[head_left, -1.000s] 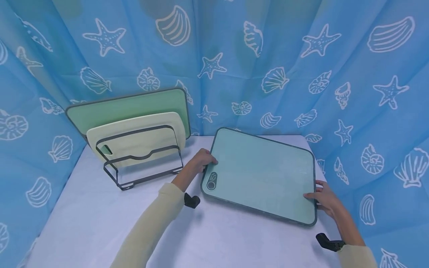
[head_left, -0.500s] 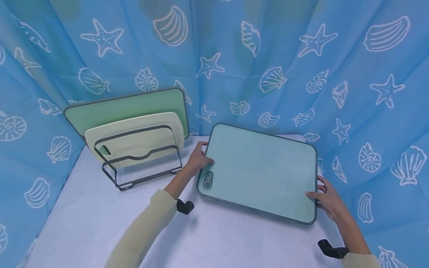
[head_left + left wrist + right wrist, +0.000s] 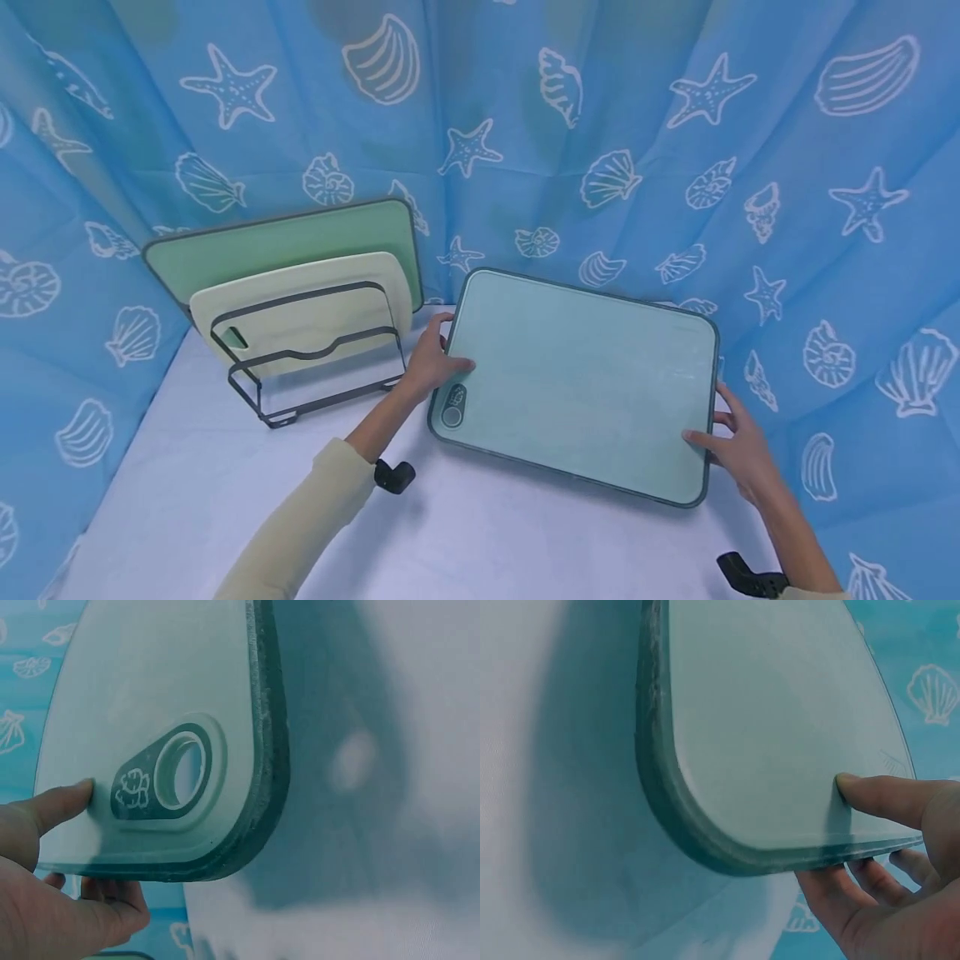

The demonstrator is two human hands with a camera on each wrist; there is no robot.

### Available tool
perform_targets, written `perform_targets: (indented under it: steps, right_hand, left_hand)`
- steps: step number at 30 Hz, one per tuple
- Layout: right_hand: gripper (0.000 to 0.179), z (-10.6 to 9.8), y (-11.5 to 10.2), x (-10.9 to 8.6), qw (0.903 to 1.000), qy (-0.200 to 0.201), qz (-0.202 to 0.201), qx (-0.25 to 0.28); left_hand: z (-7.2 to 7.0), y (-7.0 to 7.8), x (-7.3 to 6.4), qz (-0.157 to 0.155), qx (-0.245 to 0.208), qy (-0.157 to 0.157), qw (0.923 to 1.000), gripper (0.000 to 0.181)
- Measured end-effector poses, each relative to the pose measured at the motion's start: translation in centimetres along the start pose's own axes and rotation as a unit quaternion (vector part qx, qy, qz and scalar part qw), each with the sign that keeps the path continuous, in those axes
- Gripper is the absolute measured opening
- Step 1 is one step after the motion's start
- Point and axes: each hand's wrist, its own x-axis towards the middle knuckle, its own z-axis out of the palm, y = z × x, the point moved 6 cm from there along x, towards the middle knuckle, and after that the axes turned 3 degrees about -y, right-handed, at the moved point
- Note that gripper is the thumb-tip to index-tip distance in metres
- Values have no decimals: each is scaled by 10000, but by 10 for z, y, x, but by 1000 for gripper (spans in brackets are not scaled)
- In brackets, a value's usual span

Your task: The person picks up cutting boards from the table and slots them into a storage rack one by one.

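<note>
A large pale green cutting board [image 3: 577, 383] with a dark rim is held tilted above the white table, its shadow showing in both wrist views. My left hand [image 3: 435, 358] grips the left edge, thumb on the face and fingers behind. Near that thumb is a ring-shaped hole [image 3: 180, 772] with a small drawing beside it. On the opposite edge my right hand [image 3: 738, 446] pinches the board the same way, with its thumb [image 3: 885, 796] flat on the face and the other fingers underneath.
To the left stands a dark wire rack [image 3: 315, 354]. It holds a cream cutting board [image 3: 322, 292] and, behind that, a larger green board [image 3: 300, 225] with a grey rim. The white table [image 3: 480, 542] runs up to a blue curtain [image 3: 510, 125] printed with shells and starfish.
The pale green board has risen and shifted slightly left, its far edge now higher against the curtain. Both hands kept their grip, the left hand moving left with it.
</note>
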Motion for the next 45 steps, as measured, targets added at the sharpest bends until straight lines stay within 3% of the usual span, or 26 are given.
perform_targets:
  steps: [10,18,32,45]
  right_hand:
    - [102,-11,-25,-18,9985,384,-252,-313]
    - [103,-10,-46,-26,9971,313,-431,-543]
    - [104,-2,-81,-39,9952,237,-881,-359]
    - [103,1,-114,-48,9912,111,-1313,-153]
  left_hand:
    - [-12,5,-19,289,-206,73,9993,86]
    - [-28,1,-40,294,-230,50,9993,86]
    - [-61,-4,-70,381,-241,98,9989,89]
    - [-98,13,-106,699,0,217,9973,88]
